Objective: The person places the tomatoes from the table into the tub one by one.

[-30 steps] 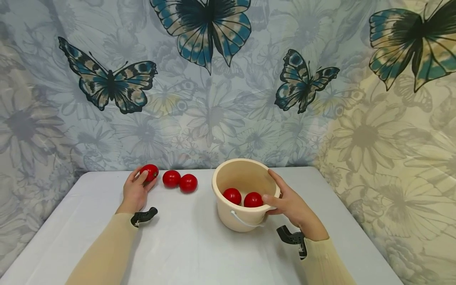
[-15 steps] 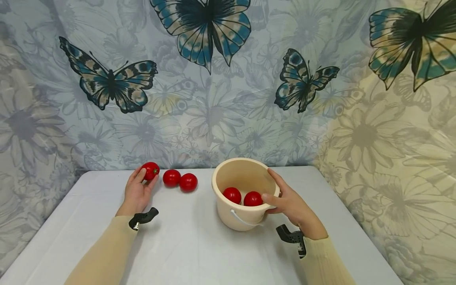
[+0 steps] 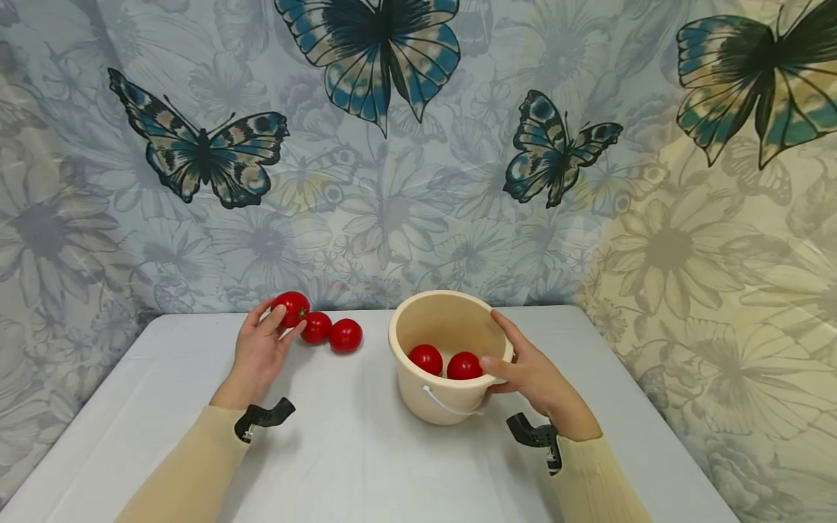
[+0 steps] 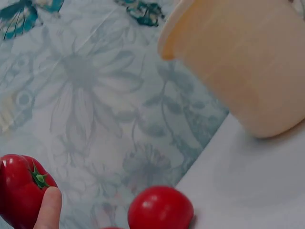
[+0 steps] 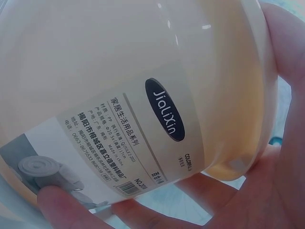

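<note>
My left hand (image 3: 260, 352) grips a red tomato (image 3: 291, 309) above the table; its green stem (image 4: 39, 177) shows in the left wrist view, with one fingertip against the skin. Just right of it, two more tomatoes (image 3: 345, 335) lie side by side on the table. My right hand (image 3: 539, 378) holds the rim and side of a cream plastic bucket (image 3: 445, 399), which tilts toward me. Inside the bucket lie two tomatoes (image 3: 426, 359). In the right wrist view, fingers curl round the bucket wall beside a printed label (image 5: 138, 138).
A white-covered table (image 3: 366, 472) carries everything. Behind it hangs a butterfly-patterned cloth (image 3: 392, 218), close to the table's back edge. The bucket's thin white handle (image 3: 451, 408) hangs down its front. Each wrist wears a black camera mount (image 3: 264, 418).
My left hand has lifted its tomato and carried it a little to the right, nearer the two on the table. The right hand and the bucket have stayed in place.
</note>
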`<state>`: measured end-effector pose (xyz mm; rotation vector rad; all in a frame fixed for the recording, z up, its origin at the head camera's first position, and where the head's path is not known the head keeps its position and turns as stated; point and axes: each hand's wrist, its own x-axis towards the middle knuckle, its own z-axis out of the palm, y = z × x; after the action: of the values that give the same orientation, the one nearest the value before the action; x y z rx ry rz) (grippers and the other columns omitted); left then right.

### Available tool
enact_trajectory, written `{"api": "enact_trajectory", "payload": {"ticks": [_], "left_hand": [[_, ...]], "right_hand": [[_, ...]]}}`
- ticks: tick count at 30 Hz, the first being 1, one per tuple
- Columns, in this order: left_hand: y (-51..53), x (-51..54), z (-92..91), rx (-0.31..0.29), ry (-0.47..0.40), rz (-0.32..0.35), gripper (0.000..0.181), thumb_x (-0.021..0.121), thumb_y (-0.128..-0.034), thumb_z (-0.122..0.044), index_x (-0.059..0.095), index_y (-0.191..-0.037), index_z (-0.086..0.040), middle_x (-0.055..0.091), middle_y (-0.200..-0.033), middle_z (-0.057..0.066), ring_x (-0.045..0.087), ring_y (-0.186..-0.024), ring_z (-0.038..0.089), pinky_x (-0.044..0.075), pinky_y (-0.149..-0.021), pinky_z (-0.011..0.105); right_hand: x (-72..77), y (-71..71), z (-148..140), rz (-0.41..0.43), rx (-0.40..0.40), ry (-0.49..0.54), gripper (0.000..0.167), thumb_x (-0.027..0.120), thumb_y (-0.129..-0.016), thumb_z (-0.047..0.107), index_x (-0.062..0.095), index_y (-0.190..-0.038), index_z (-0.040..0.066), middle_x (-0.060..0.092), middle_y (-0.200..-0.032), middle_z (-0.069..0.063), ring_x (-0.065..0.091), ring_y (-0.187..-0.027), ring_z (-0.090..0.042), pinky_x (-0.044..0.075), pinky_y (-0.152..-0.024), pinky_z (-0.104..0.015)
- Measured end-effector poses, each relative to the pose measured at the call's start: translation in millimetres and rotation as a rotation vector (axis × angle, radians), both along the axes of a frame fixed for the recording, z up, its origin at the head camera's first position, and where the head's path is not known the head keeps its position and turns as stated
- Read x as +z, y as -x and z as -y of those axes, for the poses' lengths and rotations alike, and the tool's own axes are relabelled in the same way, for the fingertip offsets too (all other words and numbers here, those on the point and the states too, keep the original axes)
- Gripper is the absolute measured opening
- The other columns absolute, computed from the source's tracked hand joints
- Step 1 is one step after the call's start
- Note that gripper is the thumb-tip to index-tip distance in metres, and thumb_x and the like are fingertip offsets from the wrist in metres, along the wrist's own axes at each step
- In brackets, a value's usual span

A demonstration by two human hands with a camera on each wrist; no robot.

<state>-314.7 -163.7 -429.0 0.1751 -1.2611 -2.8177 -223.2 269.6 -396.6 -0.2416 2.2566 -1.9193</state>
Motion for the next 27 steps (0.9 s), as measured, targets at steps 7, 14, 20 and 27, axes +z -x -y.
{"api": "enact_trajectory", "payload": {"ticks": [7,14,20,27], "left_hand": [[-18.7,20.4,-20.3,-0.06,0.236,-0.1,0.044,0.067,-0.0971,-0.016,0.046,-0.136,-0.014,0.041,-0.134,0.006,0.049,-0.123,0.025,0.053,-0.09,0.042],[-37.6,37.6,-39.4,-0.109,0.372,-0.177,0.054,0.069,-0.0956,-0.016,0.045,-0.144,-0.009,0.039,-0.138,0.01,0.044,-0.129,0.034,0.055,-0.088,0.042],[-50.8,47.8,-52.8,-0.137,0.431,-0.264,0.055,0.07,-0.0946,-0.014,0.045,-0.144,-0.007,0.042,-0.139,0.012,0.045,-0.126,0.034,0.056,-0.087,0.043],[-62.1,57.2,-64.7,-0.151,0.475,-0.314,0.054,0.07,-0.0941,-0.009,0.048,-0.142,-0.005,0.049,-0.137,0.015,0.052,-0.121,0.034,0.057,-0.085,0.042]], "right_hand": [[0.0,0.1,-0.6,0.002,0.011,0.023,0.094,0.075,-0.091,0.027,0.012,-0.161,0.028,0.01,-0.162,-0.012,0.042,-0.13,-0.05,0.052,-0.083,-0.064],[-0.1,0.1,-1.2,-0.001,0.029,0.03,0.093,0.073,-0.092,0.023,0.011,-0.161,0.026,0.007,-0.163,-0.012,0.04,-0.132,-0.051,0.05,-0.084,-0.067],[-0.6,0.8,-1.2,-0.008,0.03,0.025,0.095,0.074,-0.091,0.025,0.011,-0.161,0.025,0.007,-0.163,-0.014,0.039,-0.131,-0.052,0.051,-0.083,-0.066],[-1.2,0.6,-1.3,-0.009,0.018,0.014,0.094,0.074,-0.091,0.024,0.011,-0.161,0.025,0.009,-0.163,-0.014,0.041,-0.13,-0.05,0.054,-0.081,-0.062]]}}
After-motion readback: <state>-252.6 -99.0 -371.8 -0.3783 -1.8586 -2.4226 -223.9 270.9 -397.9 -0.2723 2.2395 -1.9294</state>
